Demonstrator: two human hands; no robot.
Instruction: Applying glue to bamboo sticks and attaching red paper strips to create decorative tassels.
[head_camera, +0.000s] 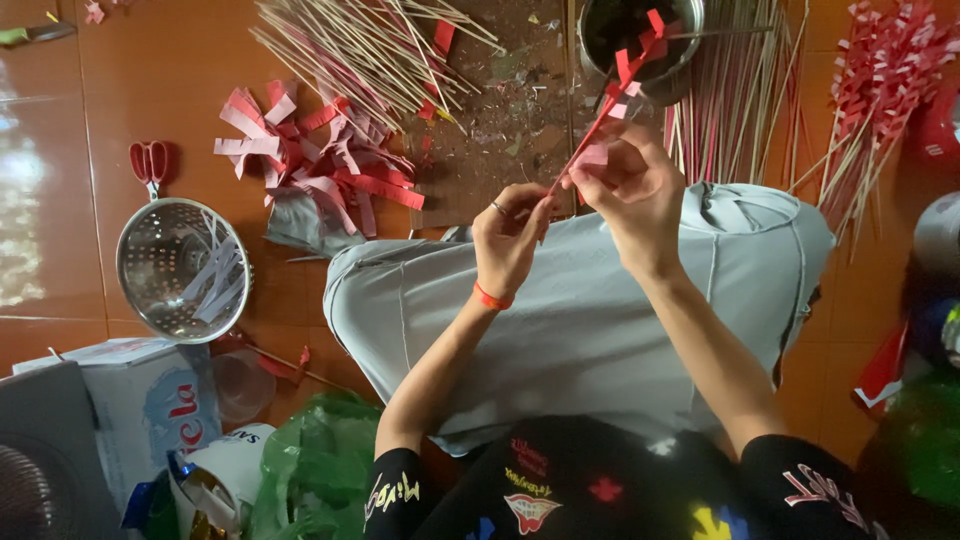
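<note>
both hands up over the lap: left hand (508, 240) and right hand (632, 188) pinch a thin stick (600, 125) wrapped in red paper. white box (150, 400) with red lettering lower left, beside a shiny metal colander (180, 268).

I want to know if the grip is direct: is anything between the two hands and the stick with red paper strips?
Nothing visible is. The left hand pinches the lower end of the stick, and the right hand touches it just above, fingers on the red and pink paper. The stick's upper end points toward the dark pot.
</note>
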